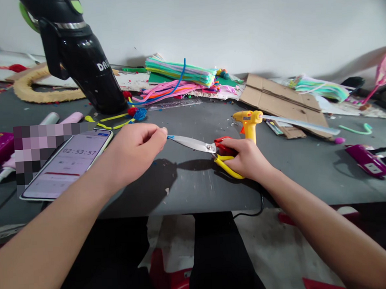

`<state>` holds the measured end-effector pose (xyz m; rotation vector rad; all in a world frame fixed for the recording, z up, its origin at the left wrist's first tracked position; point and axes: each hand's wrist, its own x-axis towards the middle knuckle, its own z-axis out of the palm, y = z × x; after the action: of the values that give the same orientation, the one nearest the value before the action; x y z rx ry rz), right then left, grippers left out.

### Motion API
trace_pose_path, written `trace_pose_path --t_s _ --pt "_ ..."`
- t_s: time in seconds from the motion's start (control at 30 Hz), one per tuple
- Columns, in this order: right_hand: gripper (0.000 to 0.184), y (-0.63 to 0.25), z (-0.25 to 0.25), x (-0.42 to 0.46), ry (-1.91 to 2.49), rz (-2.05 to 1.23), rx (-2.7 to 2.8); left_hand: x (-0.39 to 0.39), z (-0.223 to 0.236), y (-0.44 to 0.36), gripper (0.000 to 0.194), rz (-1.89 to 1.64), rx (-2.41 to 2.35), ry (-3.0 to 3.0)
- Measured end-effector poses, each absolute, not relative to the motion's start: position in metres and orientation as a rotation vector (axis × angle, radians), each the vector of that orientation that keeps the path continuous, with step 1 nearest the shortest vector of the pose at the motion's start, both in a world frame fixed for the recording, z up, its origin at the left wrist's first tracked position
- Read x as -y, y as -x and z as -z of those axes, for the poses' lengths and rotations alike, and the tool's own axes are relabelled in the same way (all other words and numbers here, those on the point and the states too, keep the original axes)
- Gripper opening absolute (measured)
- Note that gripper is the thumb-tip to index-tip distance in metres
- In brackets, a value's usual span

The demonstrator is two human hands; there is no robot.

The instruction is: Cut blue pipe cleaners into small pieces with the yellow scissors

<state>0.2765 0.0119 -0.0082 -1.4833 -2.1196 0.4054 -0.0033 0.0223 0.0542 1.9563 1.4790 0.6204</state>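
Note:
My right hand point(246, 156) grips a pair of scissors point(193, 143) with one red and one yellow handle. Its blades point left and look nearly closed. With finger and thumb pressed together, my left hand point(137, 150) pinches a short blue pipe cleaner point(170, 137). Only a small end of that pipe cleaner shows, at the tips of the blades; the rest is hidden by my fingers. Both hands are held above the grey table point(196, 192). Just beyond my right hand stands a yellow glue gun point(250, 125) with a clear glue stick in it.
A phone point(66, 165) showing a timer lies left, near a black bottle point(90, 68). Along the wall are bundled pipe cleaners point(182, 71), cardboard point(282, 100) and a yellow ring point(29, 95). A purple device point(372, 159) lies right. A black cord point(262, 201) hangs over the front edge.

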Motion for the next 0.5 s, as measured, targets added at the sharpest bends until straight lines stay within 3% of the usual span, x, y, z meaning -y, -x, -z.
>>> trace_pose_path --t_s 0.5 --pt "0.021 -0.277 0.007 -0.011 1.486 -0.487 2.050 -0.023 -0.055 0.004 0.042 -0.592 -1.447 -1.949"
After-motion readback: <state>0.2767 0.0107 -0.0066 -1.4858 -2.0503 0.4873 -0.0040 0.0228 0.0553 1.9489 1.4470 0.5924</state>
